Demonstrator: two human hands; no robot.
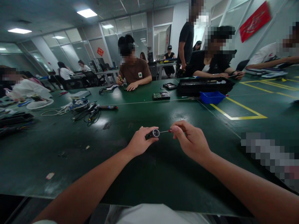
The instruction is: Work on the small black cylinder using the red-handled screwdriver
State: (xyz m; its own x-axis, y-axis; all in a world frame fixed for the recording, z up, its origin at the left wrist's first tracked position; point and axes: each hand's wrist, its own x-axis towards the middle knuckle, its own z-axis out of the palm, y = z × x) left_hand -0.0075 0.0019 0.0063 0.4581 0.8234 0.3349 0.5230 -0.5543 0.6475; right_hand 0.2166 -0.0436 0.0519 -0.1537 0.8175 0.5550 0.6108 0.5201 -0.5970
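Note:
Just above the green table (93, 168), my left hand (141, 139) grips a small dark cylindrical part (155, 133) between thumb and fingers. Its round, silver-rimmed end faces me. My right hand (190, 137) is closed around a screwdriver (165, 131); a thin metal shaft and a red collar show, while the fingers hide the handle. The shaft points left and its tip meets the rim of the cylindrical part, though I cannot tell whether it goes inside.
Beyond my hands lie a green circuit board (161, 95), a blue bin (212, 97) and a long black housing (203, 86). Tangled cables (87, 112) are at the left. A person in a brown shirt (135, 71) works across the table. A pixelated object (268, 155) is at the right.

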